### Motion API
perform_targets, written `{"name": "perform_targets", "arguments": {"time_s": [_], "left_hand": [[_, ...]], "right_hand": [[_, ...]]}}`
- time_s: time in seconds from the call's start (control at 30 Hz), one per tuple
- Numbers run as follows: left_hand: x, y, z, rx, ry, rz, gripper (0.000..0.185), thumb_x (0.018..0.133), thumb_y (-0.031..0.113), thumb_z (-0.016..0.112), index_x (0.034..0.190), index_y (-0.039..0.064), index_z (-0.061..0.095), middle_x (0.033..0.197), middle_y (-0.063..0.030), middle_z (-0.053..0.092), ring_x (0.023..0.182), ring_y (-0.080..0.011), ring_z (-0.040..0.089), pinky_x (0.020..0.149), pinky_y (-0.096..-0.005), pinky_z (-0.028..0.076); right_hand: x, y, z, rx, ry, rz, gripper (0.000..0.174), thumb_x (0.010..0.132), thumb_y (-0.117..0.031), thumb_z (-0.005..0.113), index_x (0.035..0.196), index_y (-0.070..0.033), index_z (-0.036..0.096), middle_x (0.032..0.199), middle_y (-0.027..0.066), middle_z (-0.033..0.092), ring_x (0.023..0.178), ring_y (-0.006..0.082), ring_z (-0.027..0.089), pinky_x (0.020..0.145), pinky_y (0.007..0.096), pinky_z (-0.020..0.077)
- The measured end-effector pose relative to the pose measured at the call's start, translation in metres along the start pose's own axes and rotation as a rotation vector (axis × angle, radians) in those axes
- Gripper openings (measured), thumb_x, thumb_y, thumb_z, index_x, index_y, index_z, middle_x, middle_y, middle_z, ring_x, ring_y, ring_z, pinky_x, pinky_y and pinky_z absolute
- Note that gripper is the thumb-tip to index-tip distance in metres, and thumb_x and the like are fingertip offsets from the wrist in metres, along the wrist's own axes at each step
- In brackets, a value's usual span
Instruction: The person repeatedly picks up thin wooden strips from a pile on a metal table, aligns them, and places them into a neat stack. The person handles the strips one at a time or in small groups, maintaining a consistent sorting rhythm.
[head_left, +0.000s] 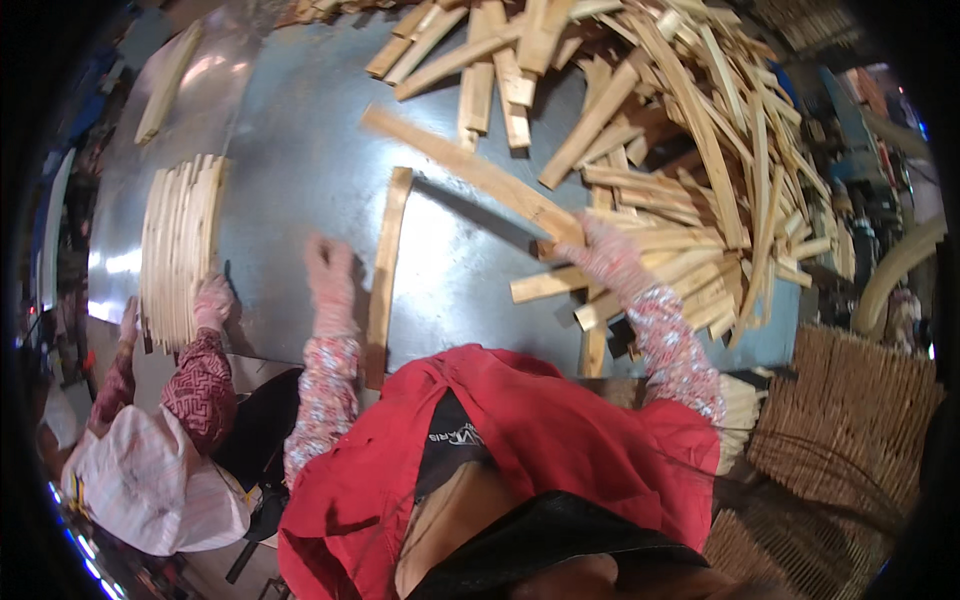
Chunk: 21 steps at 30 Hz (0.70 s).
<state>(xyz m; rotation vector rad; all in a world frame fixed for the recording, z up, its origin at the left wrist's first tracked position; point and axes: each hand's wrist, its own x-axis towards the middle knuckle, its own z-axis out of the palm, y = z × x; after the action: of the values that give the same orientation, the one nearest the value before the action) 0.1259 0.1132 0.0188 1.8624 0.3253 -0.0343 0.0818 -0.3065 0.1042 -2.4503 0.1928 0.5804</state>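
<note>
My right hand (609, 251), in a pink knit glove, grips the near end of a wooden strip (472, 174). That strip slants up and left over the metal table (300, 150), and its far end is blurred. Left of it, my left hand (331, 281) is over the table, also gloved, with curled fingers and nothing visible in them. Between my hands a single wooden strip (388, 262) lies lengthwise, its near end at the table's front edge. Loose wooden strips (660, 277) are heaped beside and beyond my right hand.
At left, a co-worker's gloved hands (213, 301) flank a row of aligned strips (180, 247). Another strip (169, 82) lies farther back. The large pile (697, 105) spreads over the far right, with long bent pieces. Stacked bundles of thin sticks (840, 420) stand at lower right.
</note>
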Motion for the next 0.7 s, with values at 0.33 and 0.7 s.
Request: {"name": "perform_targets", "arguments": {"time_s": [0.33, 0.7], "left_hand": [[-0.089, -0.037, 0.085, -0.452, -0.46, -0.241, 0.056, 0.095, 0.02, 0.073, 0.141, -0.005, 0.051, 0.101, 0.001, 0.055, 0.086, -0.0083, 0.051, 0.082, -0.0222, 0.046], [-0.02, 0.0, 0.108, -0.001, -0.445, -0.053, 0.055, 0.094, 0.026, 0.071, 0.137, -0.006, 0.054, 0.1, -0.0063, 0.061, 0.092, -0.0137, 0.058, 0.088, -0.0267, 0.048]], "right_hand": [[0.182, -0.21, -0.048, 0.596, 0.471, -0.195, 0.074, 0.095, -0.052, 0.06, 0.149, -0.004, 0.044, 0.141, 0.0305, 0.056, 0.129, 0.0434, 0.057, 0.109, 0.0482, 0.0449], [0.232, 0.03, 0.009, 0.511, 0.912, 0.451, 0.089, 0.085, -0.032, 0.077, 0.157, -0.007, 0.03, 0.141, 0.0265, 0.056, 0.127, 0.0402, 0.058, 0.108, 0.0449, 0.0468]]}}
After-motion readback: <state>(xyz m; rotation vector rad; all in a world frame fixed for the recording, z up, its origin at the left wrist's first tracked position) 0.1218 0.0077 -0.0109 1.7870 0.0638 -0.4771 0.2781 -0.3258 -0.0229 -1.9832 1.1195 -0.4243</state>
